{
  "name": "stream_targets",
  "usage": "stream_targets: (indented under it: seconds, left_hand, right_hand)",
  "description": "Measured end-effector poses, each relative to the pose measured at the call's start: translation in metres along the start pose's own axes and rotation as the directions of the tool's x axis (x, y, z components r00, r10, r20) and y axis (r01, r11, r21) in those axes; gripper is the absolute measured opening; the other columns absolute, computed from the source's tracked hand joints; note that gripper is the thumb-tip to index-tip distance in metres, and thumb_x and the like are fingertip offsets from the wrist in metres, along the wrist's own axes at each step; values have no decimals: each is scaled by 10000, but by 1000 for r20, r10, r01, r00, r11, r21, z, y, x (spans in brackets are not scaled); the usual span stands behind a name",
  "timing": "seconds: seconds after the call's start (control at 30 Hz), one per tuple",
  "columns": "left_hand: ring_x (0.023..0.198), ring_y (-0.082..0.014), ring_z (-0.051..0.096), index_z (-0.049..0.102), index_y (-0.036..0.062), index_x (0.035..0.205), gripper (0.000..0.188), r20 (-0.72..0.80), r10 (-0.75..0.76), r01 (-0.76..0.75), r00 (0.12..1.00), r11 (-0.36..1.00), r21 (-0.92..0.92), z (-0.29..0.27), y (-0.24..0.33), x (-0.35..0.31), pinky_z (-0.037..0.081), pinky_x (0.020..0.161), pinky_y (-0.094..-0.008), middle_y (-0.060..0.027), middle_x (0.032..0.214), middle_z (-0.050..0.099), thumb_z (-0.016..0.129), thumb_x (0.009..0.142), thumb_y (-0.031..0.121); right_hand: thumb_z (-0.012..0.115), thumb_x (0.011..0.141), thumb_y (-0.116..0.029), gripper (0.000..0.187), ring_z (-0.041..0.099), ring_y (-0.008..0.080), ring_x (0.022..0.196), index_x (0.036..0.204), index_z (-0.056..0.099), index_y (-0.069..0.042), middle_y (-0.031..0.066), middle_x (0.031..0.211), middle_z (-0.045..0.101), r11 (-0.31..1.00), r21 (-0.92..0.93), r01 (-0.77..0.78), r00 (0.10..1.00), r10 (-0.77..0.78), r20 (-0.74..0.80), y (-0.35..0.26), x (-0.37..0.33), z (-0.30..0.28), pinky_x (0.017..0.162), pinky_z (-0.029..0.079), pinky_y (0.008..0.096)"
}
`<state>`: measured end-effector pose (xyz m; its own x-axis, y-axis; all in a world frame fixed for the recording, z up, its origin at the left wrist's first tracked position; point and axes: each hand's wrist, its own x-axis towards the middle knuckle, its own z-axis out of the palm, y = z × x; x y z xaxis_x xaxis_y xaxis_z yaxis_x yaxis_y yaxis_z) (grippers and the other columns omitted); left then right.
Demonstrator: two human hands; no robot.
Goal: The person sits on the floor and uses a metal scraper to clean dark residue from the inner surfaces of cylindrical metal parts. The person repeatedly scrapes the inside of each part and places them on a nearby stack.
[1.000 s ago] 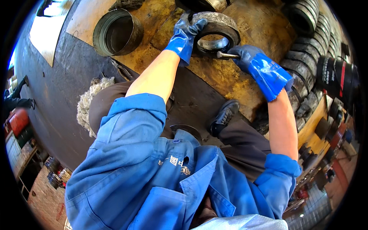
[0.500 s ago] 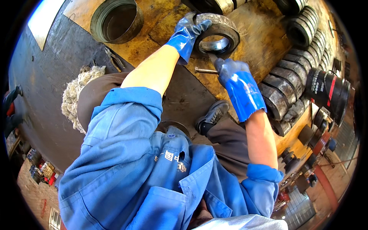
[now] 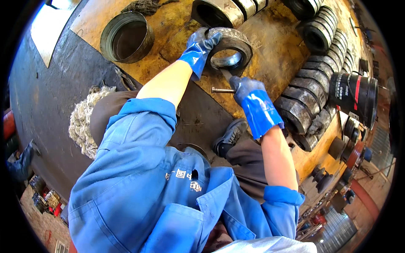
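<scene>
Stained yellow board (image 3: 274, 55) holds our dark ring (image 3: 235, 44). From the head view, our left hand (image 3: 197, 51) pinches its edge; our right hand (image 3: 252, 95) squeezes a rod (image 3: 223, 90), blade (image 3: 227, 75) near the ring. If the ring rolls, the blade might slip and cut us.

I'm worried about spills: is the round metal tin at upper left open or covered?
Open: no lid covers the round metal tin, and its dark inside shows. Whether it holds liquid, I cannot tell.
</scene>
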<state>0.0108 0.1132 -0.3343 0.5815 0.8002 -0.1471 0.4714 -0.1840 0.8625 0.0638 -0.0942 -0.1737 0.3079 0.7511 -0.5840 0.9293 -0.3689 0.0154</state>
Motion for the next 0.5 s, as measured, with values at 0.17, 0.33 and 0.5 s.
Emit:
stream_targets:
  seconds: [0.17,0.33,0.5]
  left_hand:
    - [1139,-352,571,607,52,1204,683,69,41,-43,997,999,19,-11,-20,26,433,994,-410,-195,1191,623,692,747,551]
    - [1148,-363,559,597,77,1225,683,32,45,-48,998,996,75,-1,4,7,431,995,-419,-189,1208,613,682,760,570]
    - [1135,-352,573,610,71,1202,662,7,58,-58,998,998,18,1,-24,24,442,984,-406,-185,1193,625,707,741,538]
  right_hand:
    - [458,877,-136,213,649,363,934,1001,630,-115,201,960,668,994,-4,107,991,-107,-80,-4,14,-10,779,517,468]
    - [466,885,-116,188,680,344,876,964,631,-72,218,912,678,1000,8,14,999,-13,-38,2,0,5,749,540,463]
    - [458,893,-155,210,649,364,914,1028,619,-150,187,941,668,996,29,79,995,-77,-62,1,13,-7,746,512,472]
